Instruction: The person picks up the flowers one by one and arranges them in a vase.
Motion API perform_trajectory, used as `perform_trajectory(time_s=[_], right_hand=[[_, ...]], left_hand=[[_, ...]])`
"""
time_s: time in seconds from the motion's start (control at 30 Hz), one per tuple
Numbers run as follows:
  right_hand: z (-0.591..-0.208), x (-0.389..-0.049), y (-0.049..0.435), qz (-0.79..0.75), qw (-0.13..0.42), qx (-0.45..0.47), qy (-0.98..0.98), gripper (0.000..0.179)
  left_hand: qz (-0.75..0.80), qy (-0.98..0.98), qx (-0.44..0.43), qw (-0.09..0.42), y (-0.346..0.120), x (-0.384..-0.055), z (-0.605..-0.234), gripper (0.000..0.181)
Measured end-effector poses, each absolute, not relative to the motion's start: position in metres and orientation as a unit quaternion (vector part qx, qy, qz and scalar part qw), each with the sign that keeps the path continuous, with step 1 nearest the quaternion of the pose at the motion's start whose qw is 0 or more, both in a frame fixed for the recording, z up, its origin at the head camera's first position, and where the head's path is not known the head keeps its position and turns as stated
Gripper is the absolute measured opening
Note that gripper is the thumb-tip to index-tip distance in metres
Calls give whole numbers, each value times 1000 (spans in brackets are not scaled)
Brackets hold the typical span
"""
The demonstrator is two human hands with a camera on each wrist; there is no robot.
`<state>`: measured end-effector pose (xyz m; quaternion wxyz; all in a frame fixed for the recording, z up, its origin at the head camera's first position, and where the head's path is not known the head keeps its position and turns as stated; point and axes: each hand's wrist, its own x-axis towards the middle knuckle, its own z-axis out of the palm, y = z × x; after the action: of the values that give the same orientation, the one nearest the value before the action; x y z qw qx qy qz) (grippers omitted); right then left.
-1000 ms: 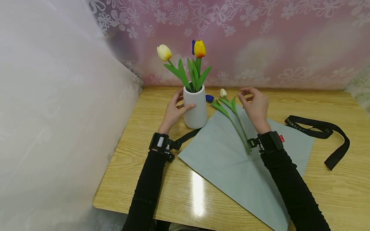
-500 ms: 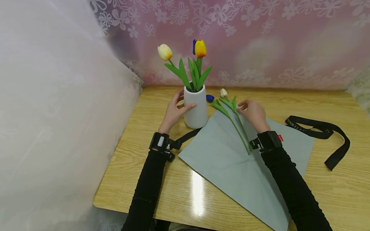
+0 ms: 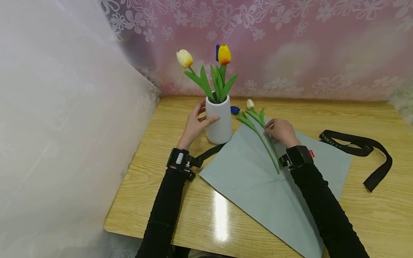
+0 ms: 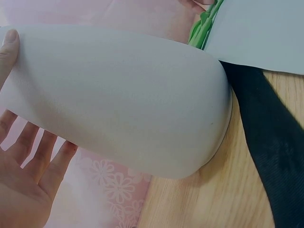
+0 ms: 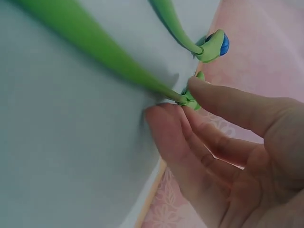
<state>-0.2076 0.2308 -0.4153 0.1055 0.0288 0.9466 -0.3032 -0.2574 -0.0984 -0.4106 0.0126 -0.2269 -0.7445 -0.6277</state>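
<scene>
My left hand holds the side of a white vase, thumb across its front and fingers behind. The vase stands upright with a cream tulip, a yellow tulip and a blue one partly hidden behind it. My right hand is at the stem of a white-headed tulip lying on grey paper. In the right wrist view the thumb and fingers are on either side of that stem, with a gap between them. Beside it lies a blue tulip.
A black ribbon with lettering curls on the wooden table at the right. Another black length runs beside the vase's base. A pink floral curtain hangs behind, and a pale sheet borders the left.
My right hand has come down and toward me, from above the paper's far corner to the white tulip's stem. The left hand stays on the vase.
</scene>
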Motion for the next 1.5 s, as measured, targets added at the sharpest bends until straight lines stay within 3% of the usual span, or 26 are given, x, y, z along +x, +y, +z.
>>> perform_trajectory(time_s=[0.53,0.97,1.5], right_hand=[[-415,-206,232,-322,139,54,935,41],[-415,-200,234,-347,128,56,927,44],[-405,-201,231,-344,114,58,930,43]], left_hand=[[-626,-746,-226,10,-97,-257,-413,74],[-631,-745,-217,-15,-95,-246,-397,76],[-627,-747,-221,8,-98,-255,-411,75]])
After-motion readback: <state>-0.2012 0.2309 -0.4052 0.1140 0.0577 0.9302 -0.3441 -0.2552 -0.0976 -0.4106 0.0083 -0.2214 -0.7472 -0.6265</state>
